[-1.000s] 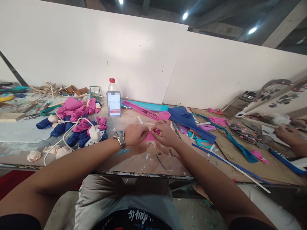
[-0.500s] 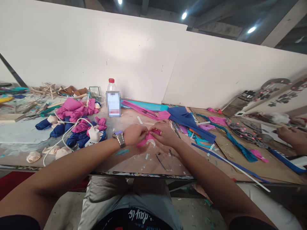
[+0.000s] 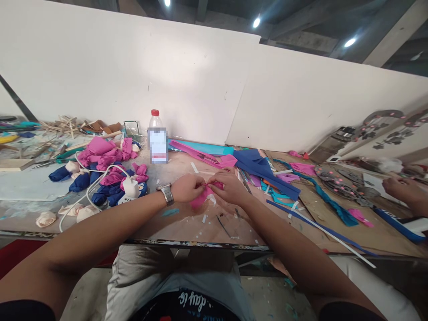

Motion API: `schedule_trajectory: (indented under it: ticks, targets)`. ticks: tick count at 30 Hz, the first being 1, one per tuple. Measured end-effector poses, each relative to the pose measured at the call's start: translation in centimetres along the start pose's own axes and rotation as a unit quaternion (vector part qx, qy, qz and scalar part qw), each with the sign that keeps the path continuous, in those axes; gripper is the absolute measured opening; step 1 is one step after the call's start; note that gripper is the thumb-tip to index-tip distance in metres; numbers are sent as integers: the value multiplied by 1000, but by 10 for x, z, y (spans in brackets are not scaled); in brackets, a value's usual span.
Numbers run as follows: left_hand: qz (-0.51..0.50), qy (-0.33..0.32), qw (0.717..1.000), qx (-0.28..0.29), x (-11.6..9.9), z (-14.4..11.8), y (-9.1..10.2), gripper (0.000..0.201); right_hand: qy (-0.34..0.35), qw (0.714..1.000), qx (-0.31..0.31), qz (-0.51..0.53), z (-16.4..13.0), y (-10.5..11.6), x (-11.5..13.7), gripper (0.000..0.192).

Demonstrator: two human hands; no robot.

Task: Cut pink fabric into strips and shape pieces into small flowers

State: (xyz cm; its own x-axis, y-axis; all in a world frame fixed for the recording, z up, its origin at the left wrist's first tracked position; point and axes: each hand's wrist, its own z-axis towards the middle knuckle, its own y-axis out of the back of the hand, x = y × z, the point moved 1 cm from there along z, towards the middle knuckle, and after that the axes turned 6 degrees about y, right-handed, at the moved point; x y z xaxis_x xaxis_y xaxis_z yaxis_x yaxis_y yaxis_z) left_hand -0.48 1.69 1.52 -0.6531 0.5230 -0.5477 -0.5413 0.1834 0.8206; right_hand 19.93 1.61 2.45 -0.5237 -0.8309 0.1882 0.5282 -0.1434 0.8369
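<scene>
Both of my hands meet over the middle of the worktable (image 3: pixel 187 225). My left hand (image 3: pixel 186 187), with a metal watch on its wrist, and my right hand (image 3: pixel 229 185) pinch a small piece of pink foam sheet (image 3: pixel 201 196) between their fingertips. The pink piece hangs down from the fingers and touches the tabletop. White paper scraps lie on the table just below it.
A plastic bottle (image 3: pixel 157 139) with a red cap stands behind my hands. Pink and blue rolled foam pieces (image 3: pixel 107 171) and a white plug with cable (image 3: pixel 131 187) lie at left. Blue and pink foam sheets (image 3: pixel 261 169) lie at right. Another person's hand (image 3: pixel 399 189) works at far right.
The pink piece has been turned and now hangs lower and more to the left beneath my fingers. My hands stay in the same spot. The other person's hand has shifted slightly.
</scene>
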Motion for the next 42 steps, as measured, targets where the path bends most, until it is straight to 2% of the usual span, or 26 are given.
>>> schedule_trajectory:
  ticks: [13, 21, 33, 42]
  targets:
    - [-11, -9, 1000, 6, -1, 0, 1, 29, 2, 1000, 7, -7, 0, 0, 0, 9]
    - [-16, -3, 1000, 5, 0, 0, 0, 22, 0, 1000, -9, 6, 0, 0, 0, 8]
    - [-25, -17, 1000, 7, 2, 0, -3, 27, 7, 1000, -12, -18, 1, 1, 4, 10]
    - [-49, 12, 999, 18, 1, 2, -1, 26, 8, 1000, 5, -5, 1, 1, 1, 12]
